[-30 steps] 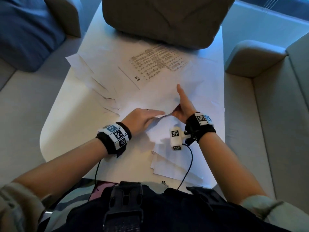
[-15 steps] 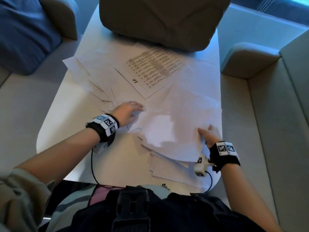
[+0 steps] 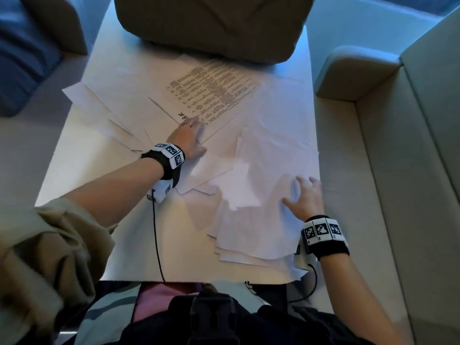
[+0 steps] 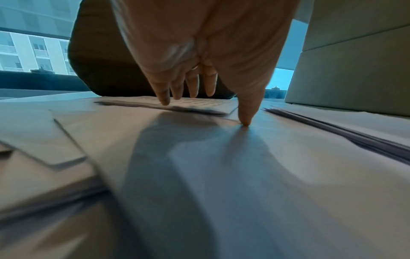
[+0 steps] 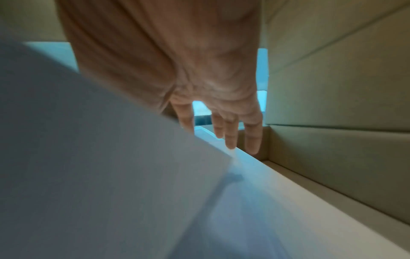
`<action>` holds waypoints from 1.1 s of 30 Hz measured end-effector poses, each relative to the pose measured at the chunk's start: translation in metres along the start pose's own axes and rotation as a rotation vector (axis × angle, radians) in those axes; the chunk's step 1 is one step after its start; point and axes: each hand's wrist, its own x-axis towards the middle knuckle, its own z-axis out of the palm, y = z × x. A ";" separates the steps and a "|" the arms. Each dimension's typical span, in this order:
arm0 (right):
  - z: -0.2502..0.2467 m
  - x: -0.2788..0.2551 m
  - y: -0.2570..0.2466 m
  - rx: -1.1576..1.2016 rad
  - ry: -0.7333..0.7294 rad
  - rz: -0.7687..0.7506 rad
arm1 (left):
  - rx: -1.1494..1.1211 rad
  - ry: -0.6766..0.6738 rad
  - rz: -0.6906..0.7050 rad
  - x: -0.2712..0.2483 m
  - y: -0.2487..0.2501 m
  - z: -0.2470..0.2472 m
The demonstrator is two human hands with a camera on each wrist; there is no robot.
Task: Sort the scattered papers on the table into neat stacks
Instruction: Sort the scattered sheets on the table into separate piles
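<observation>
White papers lie scattered over the white table (image 3: 82,175). A printed sheet (image 3: 214,90) with dense text lies at the far middle. My left hand (image 3: 196,130) rests on its near corner with fingers straight; the fingertips (image 4: 165,102) touch the printed sheet (image 4: 199,103) and the thumb (image 4: 245,119) presses a blank sheet beside it. A loose pile of blank sheets (image 3: 268,170) covers the right side. My right hand (image 3: 302,192) lies flat on this pile at the table's right edge, fingers (image 5: 230,140) spread and straight. More blank sheets (image 3: 99,108) fan out at the left.
A brown cushion (image 3: 211,23) sits on the table's far end, touching the papers. A beige sofa (image 3: 398,170) runs close along the right edge, its armrest (image 3: 353,70) at the far right. A blue cushion (image 3: 22,46) lies far left. Wrist cables hang over the near edge.
My right hand has carried a blank sheet from the middle to the right-hand pile and now lies flat on it. My left hand has moved forward onto the printed sheet's corner.
</observation>
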 end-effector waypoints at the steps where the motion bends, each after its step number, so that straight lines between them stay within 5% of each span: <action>1: 0.002 0.002 -0.002 -0.068 -0.050 -0.042 | 0.010 -0.011 -0.011 0.004 -0.001 0.000; 6: 0.015 0.004 -0.009 -0.138 -0.282 -0.124 | 0.036 0.006 -0.089 0.015 0.002 -0.002; 10: 0.019 0.002 -0.007 -0.170 -0.294 -0.128 | 0.081 0.098 -0.100 0.019 0.010 -0.004; 14: 0.012 0.001 -0.002 -0.107 -0.287 -0.137 | 0.199 0.042 -0.098 0.024 0.018 -0.012; 20: -0.018 -0.005 -0.009 0.266 -0.181 -0.161 | 0.152 0.209 -0.085 0.020 0.016 -0.025; 33: -0.050 0.015 -0.076 0.314 0.204 -0.478 | -0.126 0.867 0.548 -0.062 0.060 -0.072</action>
